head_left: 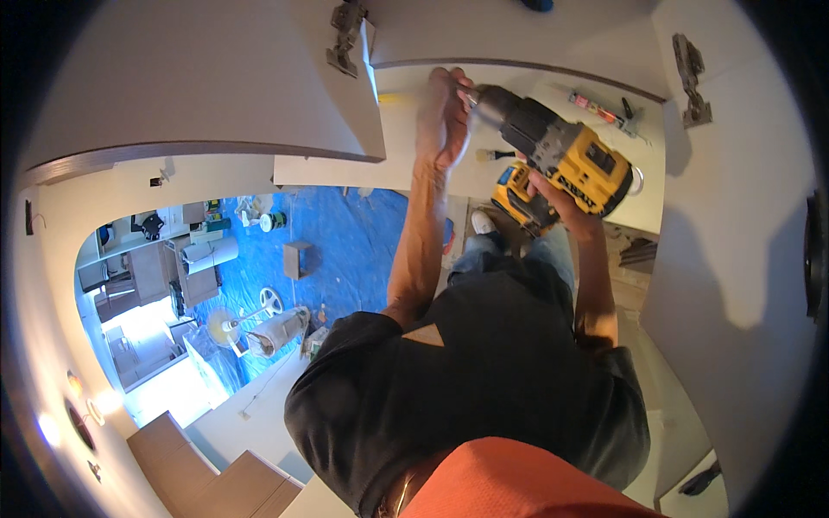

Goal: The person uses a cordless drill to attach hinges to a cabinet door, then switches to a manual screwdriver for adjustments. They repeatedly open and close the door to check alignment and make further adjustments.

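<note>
My right hand (566, 205) grips a yellow and black cordless drill (566, 155) by its handle. The drill is tilted, its chuck pointing up and to the left and its battery hanging below. At the tip of the bit is my left hand (444, 119), slightly blurred, with its fingers curled in close to the bit. Whatever the fingers pinch there is too small or hidden to make out. Beneath both hands lies a pale countertop (341, 170). A small brush (494, 155) rests on it below the drill's chuck.
A caulking tube (596, 109) lies on the countertop to the right. Open cabinet doors with metal hinges, one hinge (692, 79) at right and another (347, 36) at upper left, stand around my arms. Blue sheeting (345, 242) covers the floor at left, with a fan (226, 326) on it.
</note>
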### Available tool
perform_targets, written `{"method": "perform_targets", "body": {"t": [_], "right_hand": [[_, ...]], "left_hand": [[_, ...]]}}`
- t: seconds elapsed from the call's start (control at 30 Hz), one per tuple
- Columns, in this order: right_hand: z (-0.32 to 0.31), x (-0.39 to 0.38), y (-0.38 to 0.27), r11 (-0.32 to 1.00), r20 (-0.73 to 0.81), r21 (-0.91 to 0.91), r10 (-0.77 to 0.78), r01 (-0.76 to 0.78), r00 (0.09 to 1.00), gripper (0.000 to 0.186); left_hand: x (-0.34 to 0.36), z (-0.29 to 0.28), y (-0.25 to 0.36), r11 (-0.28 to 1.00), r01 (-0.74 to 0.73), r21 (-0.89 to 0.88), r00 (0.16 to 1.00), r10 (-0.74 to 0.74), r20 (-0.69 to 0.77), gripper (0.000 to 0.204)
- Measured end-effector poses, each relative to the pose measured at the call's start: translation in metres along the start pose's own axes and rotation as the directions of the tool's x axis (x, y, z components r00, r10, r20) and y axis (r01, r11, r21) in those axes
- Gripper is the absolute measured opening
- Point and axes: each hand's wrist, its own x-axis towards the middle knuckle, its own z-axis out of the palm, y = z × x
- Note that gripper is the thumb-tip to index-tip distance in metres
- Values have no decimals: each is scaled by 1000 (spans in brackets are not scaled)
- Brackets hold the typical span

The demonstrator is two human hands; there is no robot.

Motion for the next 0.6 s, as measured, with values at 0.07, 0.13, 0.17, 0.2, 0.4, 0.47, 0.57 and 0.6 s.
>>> {"method": "perform_targets", "body": {"t": [0.07,0.13,0.17,0.2,0.4,0.47,0.57,0.6], "right_hand": [[3,1,-2,1000,-2,14,-21,21,1000,28],[6,3,-5,999,-25,47,5,-3,1000,28],[8,5,-6,998,-23,56,11,-10,1000,28],[10,7,-8,999,-27,45,-3,4,1000,29],[25,43,-26,990,-59,142,30,-21,998,27],[27,61,-36,969,-41,246,11,0,999,25],[26,99,-50,928,49,371,22,-39,999,26],[27,110,-52,916,52,397,41,-58,998,27]], "left_hand": [[-3,-1,5,1000,-14,-6,1000,14,-17,16],[-4,-1,11,1000,0,-20,1000,-1,-28,15],[-3,0,14,1000,7,-26,1000,-8,-23,14],[-2,1,18,1000,-1,-2,1000,1,-26,15],[24,18,27,996,-18,85,1000,18,-2,22],[35,24,27,981,-110,161,992,117,-36,27],[53,28,32,946,-227,230,968,246,-56,33],[58,28,35,933,-263,246,957,285,-59,35]]}}
